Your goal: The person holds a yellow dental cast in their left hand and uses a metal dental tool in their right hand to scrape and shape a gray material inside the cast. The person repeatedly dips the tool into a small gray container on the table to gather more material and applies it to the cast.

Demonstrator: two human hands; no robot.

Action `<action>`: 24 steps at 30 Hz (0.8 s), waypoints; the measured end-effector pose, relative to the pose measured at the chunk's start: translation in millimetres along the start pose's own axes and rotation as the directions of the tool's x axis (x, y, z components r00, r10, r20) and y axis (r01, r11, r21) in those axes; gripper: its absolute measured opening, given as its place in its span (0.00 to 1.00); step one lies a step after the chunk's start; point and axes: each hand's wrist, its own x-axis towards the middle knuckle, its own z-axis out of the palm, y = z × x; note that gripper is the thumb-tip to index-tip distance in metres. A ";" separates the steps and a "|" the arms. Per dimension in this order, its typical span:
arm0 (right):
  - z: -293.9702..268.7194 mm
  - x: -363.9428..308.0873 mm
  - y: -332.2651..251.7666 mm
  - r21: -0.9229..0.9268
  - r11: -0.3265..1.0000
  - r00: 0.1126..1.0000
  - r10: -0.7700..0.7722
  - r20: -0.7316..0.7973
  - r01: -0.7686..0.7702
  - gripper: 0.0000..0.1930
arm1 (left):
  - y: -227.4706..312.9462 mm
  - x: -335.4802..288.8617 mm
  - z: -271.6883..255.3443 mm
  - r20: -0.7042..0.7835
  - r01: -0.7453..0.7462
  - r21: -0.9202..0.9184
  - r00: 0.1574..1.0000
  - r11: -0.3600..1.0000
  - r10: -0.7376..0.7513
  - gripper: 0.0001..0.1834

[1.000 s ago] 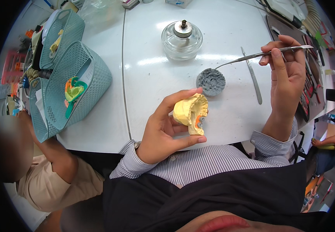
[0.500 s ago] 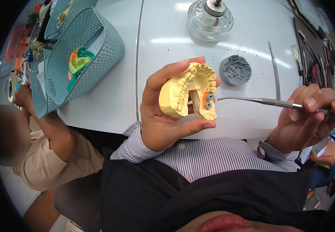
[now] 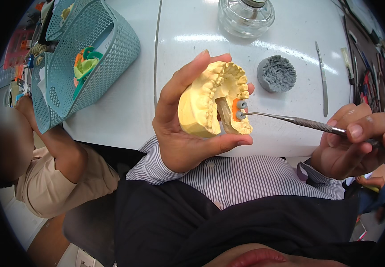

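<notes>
My left hand (image 3: 174,129) is closed around a yellow plaster dental model (image 3: 197,111), thumb along its near side and fingers behind. An orange patch (image 3: 235,109) on the model's right side carries two small grey wax crowns or caps (image 3: 241,105). In my right hand (image 3: 352,138), gripped like a pen, is a thin metal dental wax carver (image 3: 308,123) with a knurled handle. Its bent tip points left and meets the nearer grey piece, apparently touching it. Beyond my hands lies a round block of grey wax (image 3: 277,74) with a carved, rough top.
A glass spirit burner (image 3: 245,18) stands at the far middle. A scalpel-like tool (image 3: 322,80) lies right of the wax. Teal baskets (image 3: 121,53) with coloured pieces fill the left. Several tools (image 3: 370,75) line the right edge. Another person's arm (image 3: 63,147) is at left.
The carver's tip has moved left from just beside the model onto the nearer grey piece. My left hand and the model have shifted and tilted slightly. The view has shifted a little.
</notes>
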 end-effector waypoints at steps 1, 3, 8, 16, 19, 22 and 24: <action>1.7 -2.9 -2.1 -0.028 1.000 0.999 0.010 -0.033 -0.011 0.13 | 0.3 0.5 0.5 -0.009 0.008 0.006 1.000 1.000 -0.008 0.56; -1.3 -7.4 -1.4 -0.048 0.999 0.999 0.017 -0.041 -0.019 0.13 | 1.2 0.7 1.1 -0.020 0.017 0.024 1.000 1.000 -0.016 0.57; 0.6 -5.7 -0.9 -0.031 0.999 0.999 0.031 -0.026 -0.031 0.13 | 3.0 -2.1 2.4 -0.045 0.048 -0.002 0.998 0.999 -0.048 0.58; 0.9 -4.2 -1.5 -0.057 0.998 0.999 0.014 -0.038 -0.016 0.11 | 0.6 0.1 -0.8 0.001 0.014 0.006 1.000 1.000 -0.014 0.59; 2.3 -1.4 1.5 0.023 1.000 1.000 0.007 -0.004 -0.007 0.11 | 1.8 -1.1 -1.5 0.012 0.023 0.019 1.000 1.000 -0.023 0.59; 2.7 1.5 1.9 0.069 0.997 0.999 0.012 0.033 -0.014 0.11 | 4.2 -0.6 -1.7 0.016 0.050 0.025 0.999 0.998 -0.051 0.59; 2.8 1.5 -0.1 0.074 0.997 0.999 0.030 0.044 -0.033 0.11 | 4.6 -0.3 -1.5 0.015 0.059 0.026 0.998 0.998 -0.060 0.59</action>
